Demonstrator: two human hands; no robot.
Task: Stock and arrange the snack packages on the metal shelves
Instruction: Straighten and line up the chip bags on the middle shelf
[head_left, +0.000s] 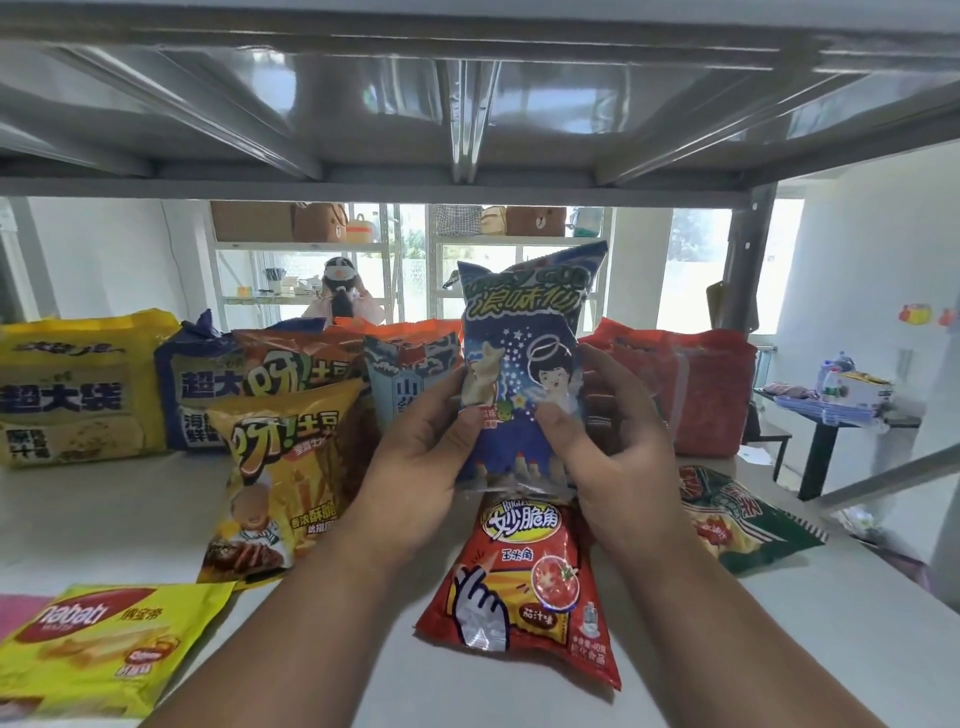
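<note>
Both hands pinch the blue snack bag (524, 364) upright above the shelf (130, 514)
left hand (421, 462) and right hand (613, 462) grip its lower sides, long axis vertical, standing row of bags (291, 374) just behind, red bag (519, 582) lying flat underneath

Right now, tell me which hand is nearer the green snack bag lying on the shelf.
Right. The right hand grips the blue bag's right edge, just left of the green bag. The left hand holds the other edge, farther away.

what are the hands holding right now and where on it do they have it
Both hands hold the blue snack bag upright above the shelf. The left hand grips its left edge, the right hand its right edge, both around the lower half.
</note>
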